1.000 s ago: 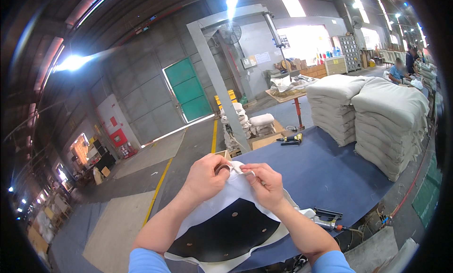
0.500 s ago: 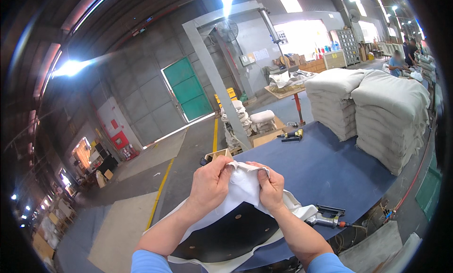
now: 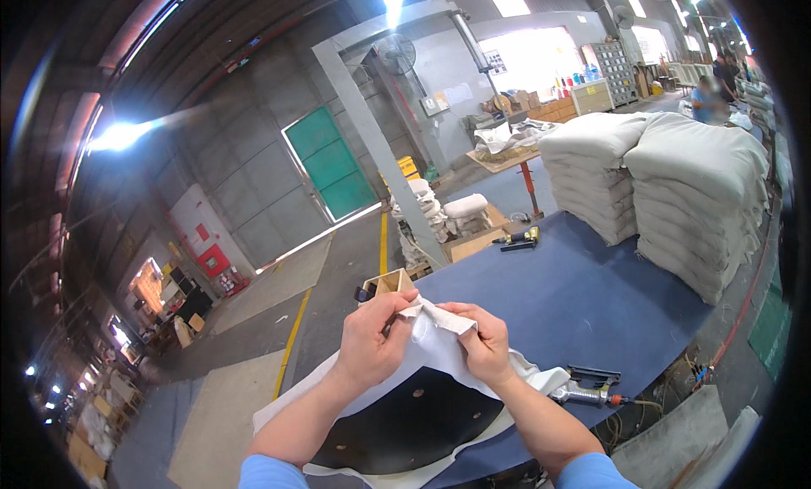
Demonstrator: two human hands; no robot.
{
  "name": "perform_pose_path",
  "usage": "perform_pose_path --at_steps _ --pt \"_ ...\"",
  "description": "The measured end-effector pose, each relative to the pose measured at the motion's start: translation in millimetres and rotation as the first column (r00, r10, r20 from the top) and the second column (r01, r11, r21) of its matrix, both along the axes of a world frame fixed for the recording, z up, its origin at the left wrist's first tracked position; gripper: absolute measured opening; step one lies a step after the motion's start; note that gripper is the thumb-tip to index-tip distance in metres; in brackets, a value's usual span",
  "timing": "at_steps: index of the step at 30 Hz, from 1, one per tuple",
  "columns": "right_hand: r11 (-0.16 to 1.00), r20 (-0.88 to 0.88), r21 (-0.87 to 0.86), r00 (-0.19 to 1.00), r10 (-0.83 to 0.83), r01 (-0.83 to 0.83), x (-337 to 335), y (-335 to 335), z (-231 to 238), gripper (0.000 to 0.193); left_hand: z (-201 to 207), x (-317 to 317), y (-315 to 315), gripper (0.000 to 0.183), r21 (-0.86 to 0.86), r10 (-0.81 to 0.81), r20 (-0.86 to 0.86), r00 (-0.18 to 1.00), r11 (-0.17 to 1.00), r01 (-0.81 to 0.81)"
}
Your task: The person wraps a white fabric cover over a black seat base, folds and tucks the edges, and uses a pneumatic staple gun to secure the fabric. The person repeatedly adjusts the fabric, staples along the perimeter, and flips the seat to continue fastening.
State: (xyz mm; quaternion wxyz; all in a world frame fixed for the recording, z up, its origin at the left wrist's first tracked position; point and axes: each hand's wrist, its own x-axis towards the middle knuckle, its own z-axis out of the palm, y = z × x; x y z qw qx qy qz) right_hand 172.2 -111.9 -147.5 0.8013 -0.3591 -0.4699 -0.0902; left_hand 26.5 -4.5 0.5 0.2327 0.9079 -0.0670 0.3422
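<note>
Left hand [image 3: 372,341] is closed on the raised corner of a white fabric cover [image 3: 435,354], thumb and fingers pinching the cloth. The cover is draped over a flat black panel with small holes [image 3: 405,421], lying at the near edge of the blue felt-topped workbench [image 3: 583,295]. Right hand [image 3: 486,345] is pinched narrowly on the same folded edge (apparently so the corner is kept taut between both grips). A pneumatic staple gun [image 3: 587,392] is laid just right of the panel, within reach. Stacked white cushions [image 3: 676,193] are piled far right.
</note>
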Motion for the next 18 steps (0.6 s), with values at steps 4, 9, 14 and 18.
perform_pose_path --at_steps 4,9,14,18 --pt "0.990 0.172 -0.076 0.980 -0.102 0.117 2 -20 52 0.025 0 -9 6 0.014 0.084 -0.037 0.024 0.999 0.996 0.035" --pt "0.976 0.121 -0.210 0.990 0.077 -0.051 14 -14 65 0.015 -2 -4 2 0.014 -0.198 -0.029 -0.025 0.999 0.980 0.023" --pt "0.872 -0.178 -0.377 0.948 0.265 -0.314 36 -10 88 0.024 5 3 3 0.012 -0.193 0.002 -0.075 0.997 0.981 -0.016" --pt "0.836 -0.217 -0.441 0.943 0.254 -0.327 39 -3 105 0.024 7 9 16 0.016 -0.359 0.015 -0.109 0.994 0.932 -0.053"
